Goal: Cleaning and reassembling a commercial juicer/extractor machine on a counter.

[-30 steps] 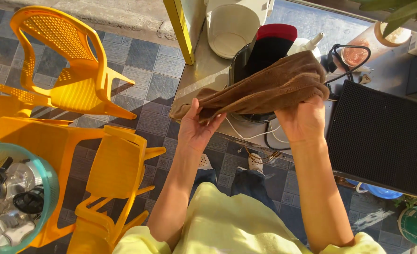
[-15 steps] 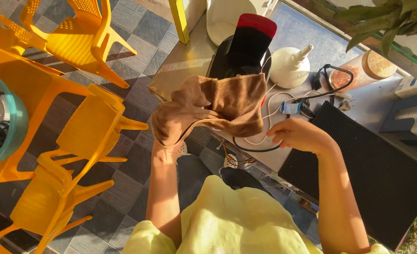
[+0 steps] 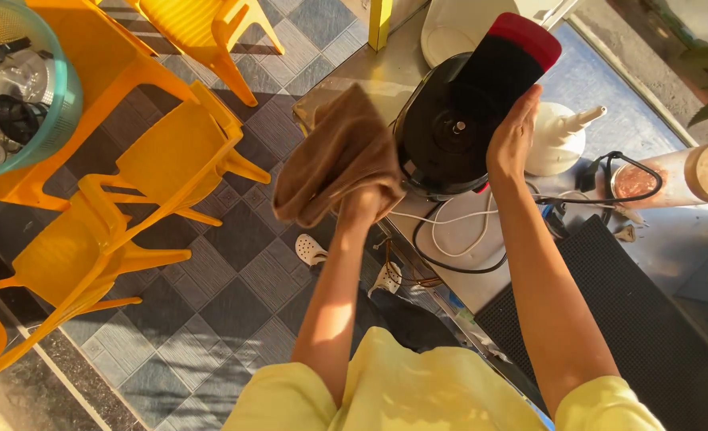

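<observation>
Left hand [image 3: 363,206] bunches brown cloth [image 3: 334,156] in closed fingers beside black juicer [image 3: 453,120] on steel surface [image 3: 374,80], right hand [image 3: 513,136] flat-open against its side (likely steadying it).

Brown cloth and black juicer base, on and beside a steel counter

Brown cloth [image 3: 339,160]: soft, plain brown, bunched and folded over itself, gripped at its lower edge by the left hand [image 3: 363,206]; it hangs up and out toward ten o'clock from that hand, partly over the counter's corner, touching the left flank of the appliance. Black juicer base [image 3: 465,112]: round glossy black body with a central drive socket on top and a tall black column capped in red rising at one o'clock; upright on the counter, at two o'clock from the cloth. The right hand [image 3: 513,136] lies flat against its right side, fingers pointing toward twelve o'clock.
</observation>
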